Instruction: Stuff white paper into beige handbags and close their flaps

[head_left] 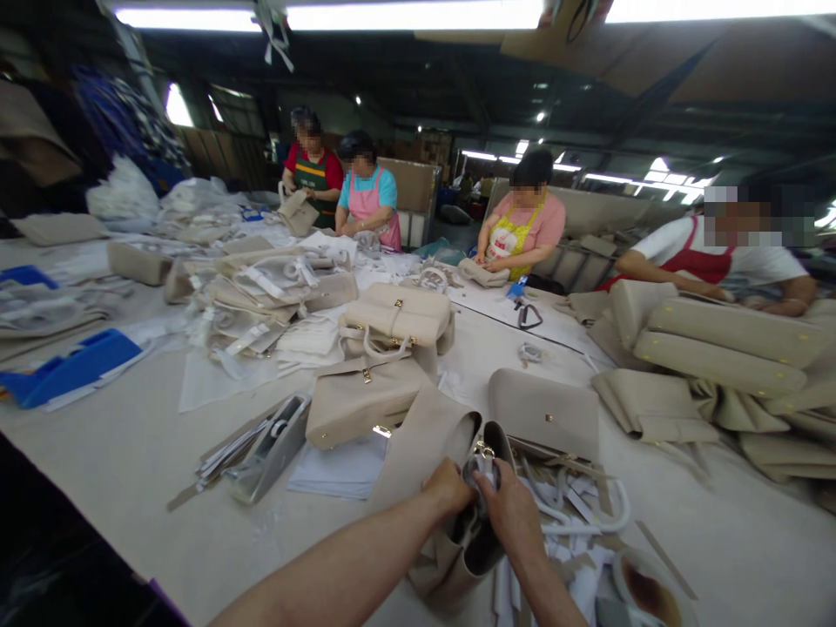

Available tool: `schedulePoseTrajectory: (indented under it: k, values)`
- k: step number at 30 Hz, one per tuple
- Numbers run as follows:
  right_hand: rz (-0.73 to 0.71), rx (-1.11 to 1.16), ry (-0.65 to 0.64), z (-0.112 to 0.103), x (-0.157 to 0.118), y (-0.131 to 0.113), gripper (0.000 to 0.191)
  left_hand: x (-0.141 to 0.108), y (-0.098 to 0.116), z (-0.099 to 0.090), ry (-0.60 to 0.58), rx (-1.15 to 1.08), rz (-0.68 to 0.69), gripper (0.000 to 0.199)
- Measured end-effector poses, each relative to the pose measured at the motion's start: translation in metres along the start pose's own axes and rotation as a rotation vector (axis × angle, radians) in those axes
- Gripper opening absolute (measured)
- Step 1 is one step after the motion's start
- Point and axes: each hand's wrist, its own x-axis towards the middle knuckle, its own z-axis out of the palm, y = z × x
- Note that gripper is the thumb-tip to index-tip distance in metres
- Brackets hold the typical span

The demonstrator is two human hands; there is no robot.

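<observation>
Inside of bag (436,570) hidden (mostly), forearms (340,557) cropped

A bright blue plastic tape dispenser (71,366) sits on the left of the broad pale worktable (163,470). Nearer the middle, a long grey plastic tape dispenser (280,448) stands beside a stack of flat white paper sheets (333,475). At the bottom right, a round translucent cup (664,579) holds something brown, probably liquid, though blur hides it. Across the table works a person in a yellow patterned apron (513,239), below long white tube lights (411,15).

matt, smooth leather-look handbag (418,444), shiny metal fittings (483,448), smooth plastic tape dispenser (97,357), matt paper sheets (336,472)
</observation>
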Motion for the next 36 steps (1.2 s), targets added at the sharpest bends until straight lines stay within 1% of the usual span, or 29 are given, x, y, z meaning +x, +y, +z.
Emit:
schedulePoseTrajectory:
  k: [2,4,7,9,11,14,17,21,24,25,27,29,30,32,34,36]
  values:
    - [0.012,0.000,-0.029,-0.002,0.002,0.000,0.046,0.002,0.002,0.002,-0.014,-0.047,-0.007,0.042]
    - [0.023,-0.011,-0.053,-0.003,0.003,0.001,0.045,0.006,0.002,0.002,-0.055,-0.095,-0.003,0.033]
    - [0.005,-0.019,-0.082,-0.003,0.005,0.004,0.045,0.011,0.000,0.000,-0.104,-0.157,0.012,0.023]
    - [-0.022,-0.010,-0.107,-0.003,0.005,0.004,0.045,0.012,-0.001,-0.004,-0.087,-0.183,0.022,0.023]
    - [-0.042,-0.008,-0.127,-0.003,0.003,0.002,0.045,0.010,-0.002,-0.008,-0.038,-0.185,0.037,0.027]
    - [-0.064,-0.037,-0.129,-0.002,-0.001,-0.006,0.039,0.004,-0.002,-0.015,0.034,-0.141,0.075,0.030]
    - [-0.034,-0.016,-0.123,-0.002,0.001,-0.012,0.034,-0.004,0.001,-0.018,0.053,-0.065,0.122,0.031]
    - [0.074,0.204,-0.157,-0.009,0.014,-0.009,0.029,-0.016,0.009,-0.026,0.028,0.057,0.219,0.032]
    - [0.172,0.353,-0.190,-0.018,0.016,-0.005,0.037,-0.023,0.021,-0.045,-0.034,0.156,0.340,0.037]
    - [0.225,0.463,-0.189,-0.020,0.013,-0.005,0.041,-0.024,0.026,-0.054,-0.067,0.190,0.394,0.040]
    - [0.343,0.802,-0.161,-0.017,0.002,-0.008,0.050,-0.025,0.035,-0.072,-0.154,0.265,0.514,0.042]
    - [0.443,1.169,-0.127,-0.005,-0.012,-0.015,0.061,-0.024,0.038,-0.087,-0.246,0.350,0.612,0.042]
    - [0.473,1.294,-0.116,0.005,-0.018,-0.018,0.067,-0.023,0.035,-0.092,-0.276,0.393,0.640,0.041]
    - [0.498,1.358,-0.112,0.026,-0.027,-0.025,0.075,-0.023,0.024,-0.096,-0.274,0.462,0.648,0.036]
    - [0.491,1.320,-0.116,0.044,-0.029,-0.030,0.076,-0.027,0.005,-0.095,-0.199,0.485,0.617,0.028]
    - [0.463,1.279,-0.148,0.052,-0.028,-0.032,0.074,-0.034,-0.015,-0.091,-0.108,0.464,0.584,0.026]
